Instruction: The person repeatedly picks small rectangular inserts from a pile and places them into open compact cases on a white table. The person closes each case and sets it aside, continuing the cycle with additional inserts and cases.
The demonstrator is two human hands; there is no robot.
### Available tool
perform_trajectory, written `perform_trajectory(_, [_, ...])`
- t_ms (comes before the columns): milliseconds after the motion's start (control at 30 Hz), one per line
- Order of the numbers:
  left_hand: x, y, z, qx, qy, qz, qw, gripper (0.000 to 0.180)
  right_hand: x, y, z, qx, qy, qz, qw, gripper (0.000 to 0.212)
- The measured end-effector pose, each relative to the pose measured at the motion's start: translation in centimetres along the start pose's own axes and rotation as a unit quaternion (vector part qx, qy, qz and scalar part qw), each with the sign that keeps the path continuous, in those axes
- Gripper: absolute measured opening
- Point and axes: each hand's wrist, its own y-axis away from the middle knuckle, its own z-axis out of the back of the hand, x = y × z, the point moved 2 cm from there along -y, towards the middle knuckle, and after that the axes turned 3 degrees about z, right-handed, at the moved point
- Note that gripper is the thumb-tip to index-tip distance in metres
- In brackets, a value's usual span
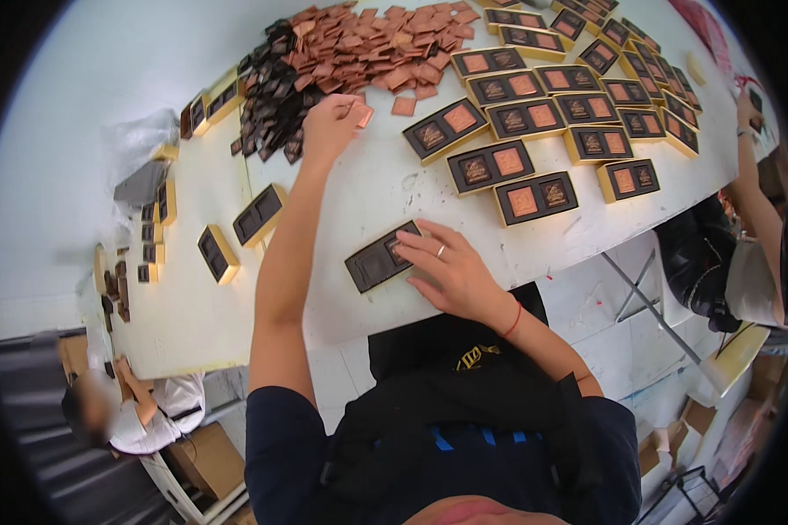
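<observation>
At the edge of the heaps, my left hand [327, 131] is closed, pinching a flat copper-coloured square [363, 115] between its fingertips. My right hand [460, 276] spans the right end of a black-lined gift box [368, 267] near the table's front edge. Its thumb is on the near side and its fingers lie over the far side and top. A dark square, partly hidden by those fingers, sits in the box's right compartment; the left compartment holds nothing. Behind my left hand lie a heap of copper-coloured squares [385, 44] and a heap of black squares [271, 105].
Filled gold-edged boxes [525, 118] crowd the right side of the white table [324, 306]. Two boxes with bare compartments [260, 214] stand left of my left forearm. More boxes and clear plastic [140, 144] lie farther left. People sit at left [149, 420] and right [762, 175].
</observation>
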Motion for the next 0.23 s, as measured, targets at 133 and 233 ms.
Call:
perform_trajectory(133, [-0.4,10.1,4.5,0.089,0.190,0.074,0.975,0.035,0.0,-0.2,0.2,-0.006,-0.022,0.005,1.000,0.065])
perform_trajectory(233, [-1.1,15.7,6.1,0.143,0.301,0.159,0.929,0.034,0.0,-0.3,-0.1,0.006,-0.043,-0.028,0.999,0.069])
